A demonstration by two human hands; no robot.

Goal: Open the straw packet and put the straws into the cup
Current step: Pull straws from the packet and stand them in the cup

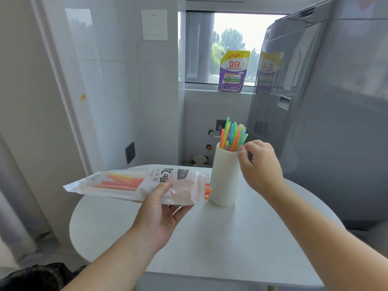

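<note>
Two bare forearms reach in from 6 o'clock over the round white table (pixel 231 238), whose bare top lies open between them; its curved edge runs from 9 o'clock round the near side. A tall grey appliance (pixel 315 101) stands close beside the table at 3 o'clock.

The left hand (pixel 161 208), palm up, grips the straw packet (pixel 130 183), thumb on top and fingers beneath. The packet is held flat above the table toward 10 o'clock. Its open mouth faces the cup (pixel 225 177), with orange straw ends (pixel 207 191) poking out just beside the cup's wall.

The ribbed cup stands upright toward 12 o'clock, near the far edge, holding a bunch of coloured straws (pixel 233 134).

The right hand (pixel 260 164) sits at the cup's rim, fingers curled; I cannot tell whether it pinches a straw.
</note>
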